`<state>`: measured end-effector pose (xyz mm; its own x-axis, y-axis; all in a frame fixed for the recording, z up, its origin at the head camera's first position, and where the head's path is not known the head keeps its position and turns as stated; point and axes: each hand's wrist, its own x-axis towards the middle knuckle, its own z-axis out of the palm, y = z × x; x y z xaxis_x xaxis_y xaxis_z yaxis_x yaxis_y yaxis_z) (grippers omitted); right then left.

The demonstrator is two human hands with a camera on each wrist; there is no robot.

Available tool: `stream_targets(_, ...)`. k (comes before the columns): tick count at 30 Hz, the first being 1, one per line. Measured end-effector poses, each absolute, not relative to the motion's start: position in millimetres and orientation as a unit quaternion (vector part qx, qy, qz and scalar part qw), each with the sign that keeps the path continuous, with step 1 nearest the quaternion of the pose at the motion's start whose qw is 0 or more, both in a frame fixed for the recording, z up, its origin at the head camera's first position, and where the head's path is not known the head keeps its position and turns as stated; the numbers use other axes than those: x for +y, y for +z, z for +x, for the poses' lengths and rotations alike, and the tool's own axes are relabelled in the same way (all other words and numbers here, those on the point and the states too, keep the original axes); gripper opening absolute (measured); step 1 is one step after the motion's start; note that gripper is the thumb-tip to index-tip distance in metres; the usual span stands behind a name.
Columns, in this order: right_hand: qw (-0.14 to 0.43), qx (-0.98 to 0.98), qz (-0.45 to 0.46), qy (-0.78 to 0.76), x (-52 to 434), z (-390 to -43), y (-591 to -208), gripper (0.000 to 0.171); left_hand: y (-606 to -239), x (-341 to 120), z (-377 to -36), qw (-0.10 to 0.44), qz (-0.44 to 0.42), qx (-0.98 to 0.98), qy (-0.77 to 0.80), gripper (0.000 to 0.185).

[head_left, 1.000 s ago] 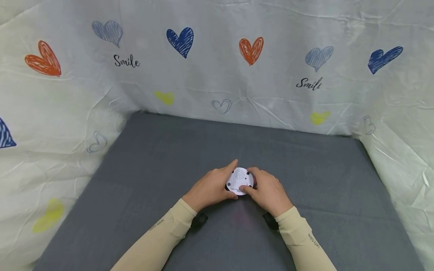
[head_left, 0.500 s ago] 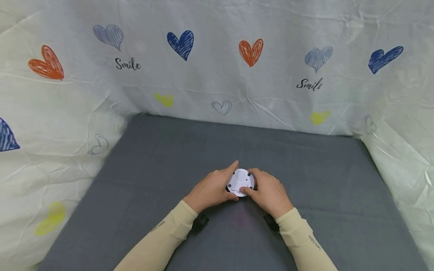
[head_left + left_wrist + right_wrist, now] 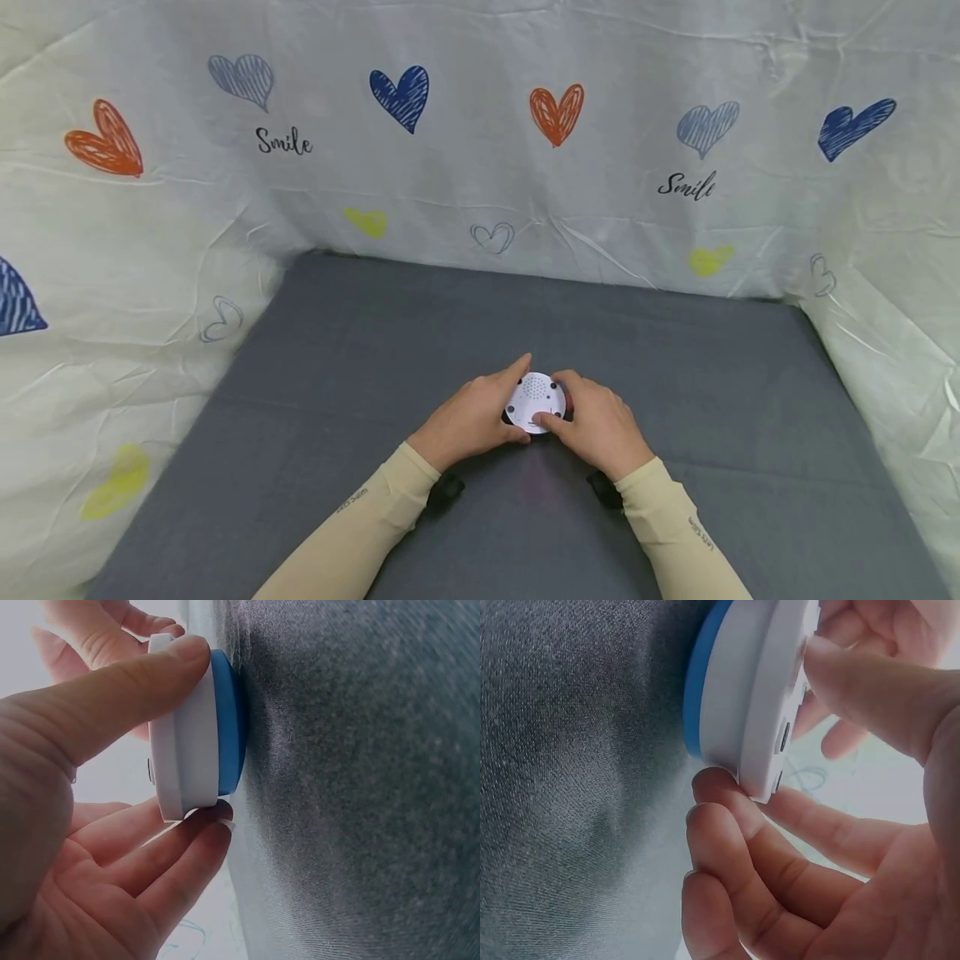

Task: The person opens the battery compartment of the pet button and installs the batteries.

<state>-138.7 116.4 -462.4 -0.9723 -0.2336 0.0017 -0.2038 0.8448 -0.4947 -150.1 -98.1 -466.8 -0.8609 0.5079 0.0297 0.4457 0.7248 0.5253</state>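
On the left, a white sheet (image 3: 135,275) printed with hearts and the word "Smile" rises beside the grey desk (image 3: 337,350) and runs on behind it. The left hand (image 3: 471,415), in a beige sleeve (image 3: 352,521), reaches in to the middle of the desk, near its front. Its thumb lies along the white rim of a round disc (image 3: 533,401) and its fingers curl under the edge, so it grips the disc from the left. The disc rests on the desk with its blue side down against the cloth and its white side up, showing a patch of small holes and dark dots. The right hand (image 3: 596,427) grips the disc from the other side, thumb pressed on the white face, fingers curled under the rim. Further right, the sheet closes off that edge of the desk.
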Motion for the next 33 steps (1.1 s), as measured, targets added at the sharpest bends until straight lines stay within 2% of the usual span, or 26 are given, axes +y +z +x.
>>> stream_targets(6,0.017,0.956,-0.104,-0.274,121.1,-141.6,-462.9,0.051,-464.5,-97.6,-151.0,0.062,0.250,0.931,0.260,0.112)
stream_targets(13,0.035,0.956,-0.094,-0.274,120.9,-137.6,-466.0,0.042,-463.0,-99.2,-146.9,0.090,0.214,0.936,0.265,0.117)
stream_targets(21,0.029,0.953,-0.094,-0.286,118.6,-138.7,-465.2,0.046,-460.7,-97.7,-149.4,0.106,0.193,0.929,0.299,0.091)
stream_targets(27,0.029,0.951,-0.098,-0.292,117.9,-141.0,-467.1,0.047,-457.0,-95.4,-150.3,0.117,0.181,0.924,0.316,0.085)
stream_targets(33,0.008,0.944,-0.113,-0.309,119.1,-143.3,-464.0,0.047,-455.2,-94.4,-151.7,0.088,0.174,0.924,0.330,0.077)
